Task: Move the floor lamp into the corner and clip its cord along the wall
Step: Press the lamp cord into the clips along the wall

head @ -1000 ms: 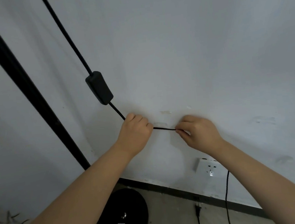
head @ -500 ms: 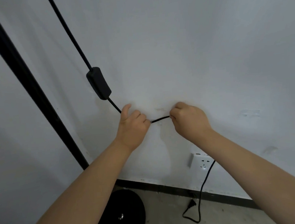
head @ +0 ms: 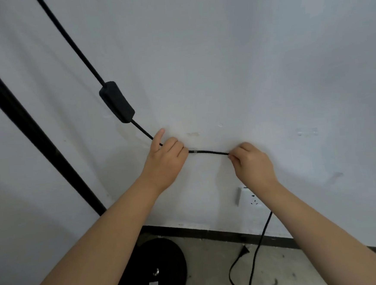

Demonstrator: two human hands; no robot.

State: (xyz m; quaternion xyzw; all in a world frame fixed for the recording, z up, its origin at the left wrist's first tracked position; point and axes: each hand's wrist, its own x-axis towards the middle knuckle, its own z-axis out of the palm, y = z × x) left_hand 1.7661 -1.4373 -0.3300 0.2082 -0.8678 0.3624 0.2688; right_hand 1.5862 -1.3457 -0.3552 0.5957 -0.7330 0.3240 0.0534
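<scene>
While the lamp pole leans across the left of the frame with its round base on the floor at bottom centre, both hands work the cord against the wall in the middle of the picture. The left hand is curled around the cord just below the inline switch, thumb raised. The right hand pinches the cord between fingertips further right. Held this way, the short span between them runs taut and nearly level — likely so it seats in the small clear clip right beside the left knuckles. A second clear clip waits on the wall at centre right, apart from the cord. Below the right hand the cord drops past the wall outlet to the floor, its plug lying loose — not yet plugged in.
</scene>
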